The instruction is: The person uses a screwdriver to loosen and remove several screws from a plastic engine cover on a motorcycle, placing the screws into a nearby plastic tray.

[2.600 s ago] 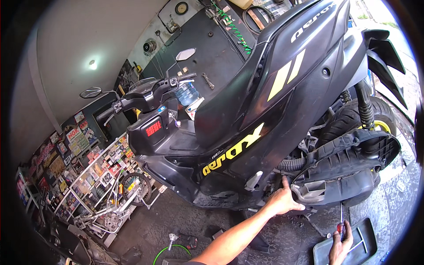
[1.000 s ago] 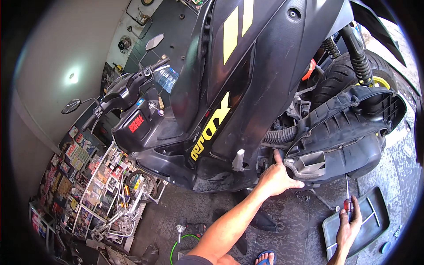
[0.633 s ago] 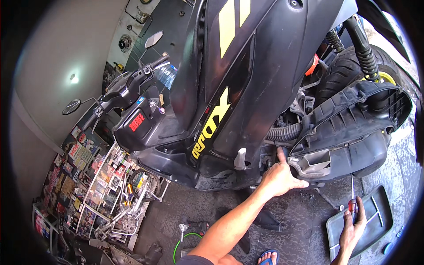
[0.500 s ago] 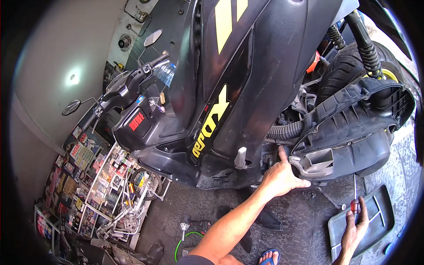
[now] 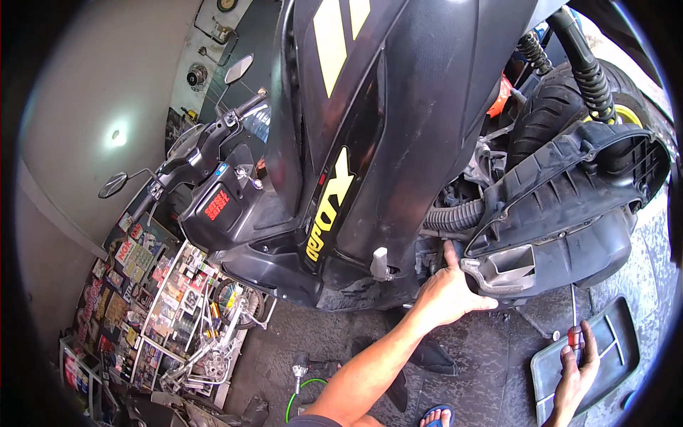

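Observation:
A black scooter point(image 5: 370, 142) with yellow side graphics fills the middle. At its rear right is a black engine side cover point(image 5: 569, 245), with the air-box housing point(image 5: 562, 178) open above it. My left hand point(image 5: 449, 290) grips the front end of the cover, beside its square intake opening; the index finger points up and the thumb lies along the lower edge. My right hand point(image 5: 580, 366) is closed on a screwdriver point(image 5: 575, 340) with a red handle. Its thin shaft runs up to the cover's underside, where the tip is hidden.
A ribbed hose point(image 5: 455, 217) and the rear wheel point(image 5: 551, 117) adjoin the housing. Below the right hand, a dark rectangular tray-like panel point(image 5: 544, 384) lies on the floor. A tool with a green hose point(image 5: 299, 366) lies lower left. Stocked shelves point(image 5: 167, 313) stand at far left.
The view has shifted slightly, so the scooter's body appears a little further left. Both hands keep their places, the left on the cover and the right on the screwdriver.

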{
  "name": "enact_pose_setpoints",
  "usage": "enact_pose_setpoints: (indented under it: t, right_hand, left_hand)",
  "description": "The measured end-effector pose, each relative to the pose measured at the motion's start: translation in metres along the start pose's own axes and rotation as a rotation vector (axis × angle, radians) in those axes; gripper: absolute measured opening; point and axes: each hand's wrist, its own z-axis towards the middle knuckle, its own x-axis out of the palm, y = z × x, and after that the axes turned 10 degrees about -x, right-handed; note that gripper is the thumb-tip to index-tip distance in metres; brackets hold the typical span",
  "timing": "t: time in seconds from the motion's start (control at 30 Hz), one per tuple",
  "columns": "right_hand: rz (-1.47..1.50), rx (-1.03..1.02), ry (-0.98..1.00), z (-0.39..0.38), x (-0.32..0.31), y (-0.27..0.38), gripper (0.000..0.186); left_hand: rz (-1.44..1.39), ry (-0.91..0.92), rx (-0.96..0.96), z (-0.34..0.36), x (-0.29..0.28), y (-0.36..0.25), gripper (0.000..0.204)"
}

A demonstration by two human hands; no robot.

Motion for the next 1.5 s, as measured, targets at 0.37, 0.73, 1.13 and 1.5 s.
enact_pose_setpoints:
  t: [0.37, 0.73, 1.13, 1.5]
  right_hand:
    - [-0.039, 0.011, 0.008, 0.001, -0.004, 0.002, 0.058]
    - [0.007, 0.027, 0.011, 0.005, 0.001, 0.004, 0.058]
    - [-0.005, 0.036, -0.001, -0.005, -0.006, -0.01, 0.058]
    - [-0.317, -0.077, 0.021, -0.007, -0.002, -0.004, 0.056]
  left_hand:
    - [-0.055, 0.073, -0.057, -0.001, -0.001, 0.0, 0.145]
    - [-0.037, 0.022, -0.029, 0.005, 0.001, 0.002, 0.146]
    - [-0.023, 0.043, -0.049, -0.009, 0.0, 0.0, 0.145]
    - [-0.088, -0.344, 0.029, -0.018, 0.028, -0.002, 0.117]
